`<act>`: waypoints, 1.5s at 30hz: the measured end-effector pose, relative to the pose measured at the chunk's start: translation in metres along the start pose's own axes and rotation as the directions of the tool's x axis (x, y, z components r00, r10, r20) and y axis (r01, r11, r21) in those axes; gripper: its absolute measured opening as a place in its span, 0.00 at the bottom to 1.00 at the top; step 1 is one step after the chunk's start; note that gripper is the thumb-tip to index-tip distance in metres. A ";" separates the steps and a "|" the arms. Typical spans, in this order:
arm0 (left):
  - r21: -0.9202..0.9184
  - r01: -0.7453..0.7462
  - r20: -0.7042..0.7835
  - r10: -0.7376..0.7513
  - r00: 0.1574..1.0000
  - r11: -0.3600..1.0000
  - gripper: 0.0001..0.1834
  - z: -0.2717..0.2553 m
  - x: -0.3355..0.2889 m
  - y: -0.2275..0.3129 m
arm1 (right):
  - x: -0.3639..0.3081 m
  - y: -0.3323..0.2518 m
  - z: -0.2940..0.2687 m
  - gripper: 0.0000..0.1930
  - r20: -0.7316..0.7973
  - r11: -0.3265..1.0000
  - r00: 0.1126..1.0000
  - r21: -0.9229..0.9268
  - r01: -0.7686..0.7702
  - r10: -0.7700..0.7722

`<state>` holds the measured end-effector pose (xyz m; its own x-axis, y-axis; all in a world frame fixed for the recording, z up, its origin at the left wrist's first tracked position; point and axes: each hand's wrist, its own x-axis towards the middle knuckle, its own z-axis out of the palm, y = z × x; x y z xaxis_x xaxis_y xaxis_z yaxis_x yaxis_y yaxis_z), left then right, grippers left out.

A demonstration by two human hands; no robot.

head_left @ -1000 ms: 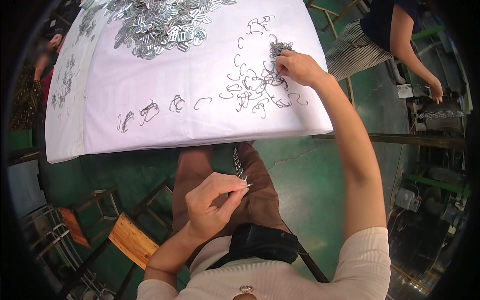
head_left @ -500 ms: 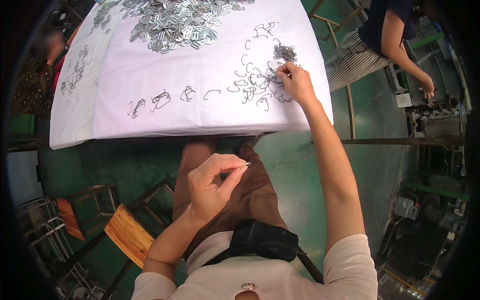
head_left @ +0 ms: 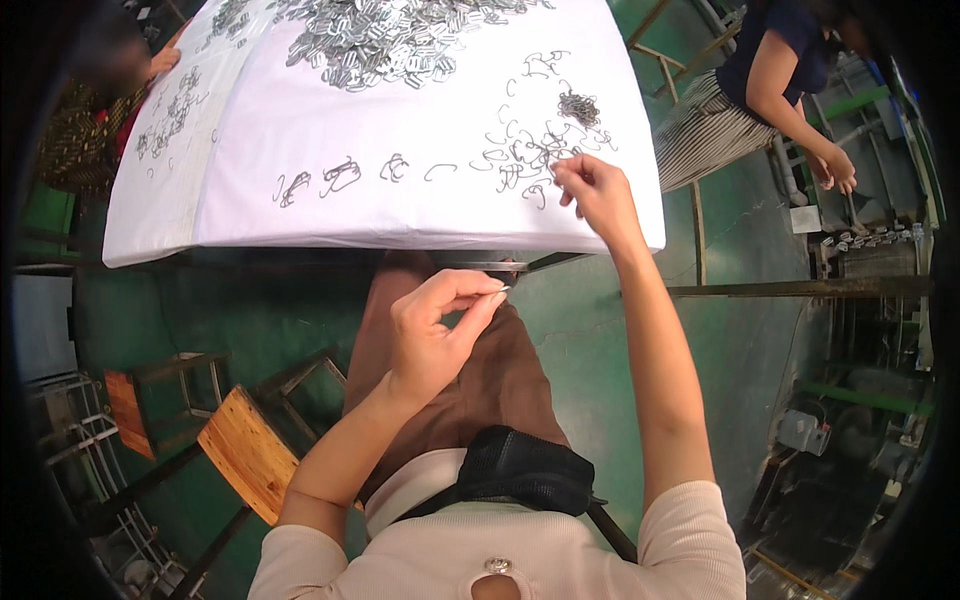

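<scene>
My left hand [head_left: 440, 325] hovers above my lap, thumb and fingertips pinched on a small silver metal piece [head_left: 503, 289], mostly hidden by the fingers. Over the right part of the white-covered table [head_left: 330, 225], my right hand [head_left: 600, 195] is closed in a pinch, and a thin dark wire hook [head_left: 577, 209] seems to show under its fingers. Just beyond and left of it lie many loose wire hooks [head_left: 520, 155], scattered. A denser dark clump of hooks [head_left: 579, 109] sits farther back. Small groups of hooks [head_left: 341, 175] run leftward along the near side.
A big heap of flat silver slotted buckles [head_left: 380, 45] covers the far middle of the table. More hooks [head_left: 172, 125] lie at the left, near another person [head_left: 85, 130]. A second person [head_left: 770, 90] stands at the right. Wooden-topped stools [head_left: 248, 450] are at lower left.
My right hand has drawn slightly nearer, off the hooks. My left hand has risen toward the table edge, still pinching the silver piece. The view has shifted a little.
</scene>
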<state>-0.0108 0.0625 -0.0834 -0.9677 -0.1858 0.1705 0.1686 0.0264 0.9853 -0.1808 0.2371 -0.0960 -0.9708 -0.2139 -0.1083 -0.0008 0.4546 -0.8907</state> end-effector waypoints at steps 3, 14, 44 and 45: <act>-0.003 -0.002 -0.050 0.002 0.999 1.000 0.06 -0.004 -0.001 0.003 | -0.073 -0.052 0.014 0.09 0.058 0.979 0.992 0.165 -0.117 0.109; -0.039 -0.055 -0.045 0.053 0.998 0.998 0.07 0.001 0.000 0.004 | -0.145 -0.050 0.043 0.05 0.045 0.814 0.990 0.565 -0.138 0.137; 0.742 0.361 -0.353 -0.129 0.927 0.564 0.22 -0.065 0.285 -0.134 | -0.140 -0.033 0.057 0.06 -0.195 0.880 0.965 0.408 0.244 -0.177; 0.657 0.277 -0.299 -0.095 0.950 0.701 0.21 -0.069 0.283 -0.138 | -0.140 -0.032 0.060 0.06 -0.188 0.878 0.964 0.408 0.251 -0.188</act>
<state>-0.2954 -0.0611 -0.1712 -0.8786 -0.4727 0.0670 -0.2731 0.6127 0.7416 -0.0303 0.2010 -0.0786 -0.9808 -0.1296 0.1458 -0.1462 -0.0067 -0.9892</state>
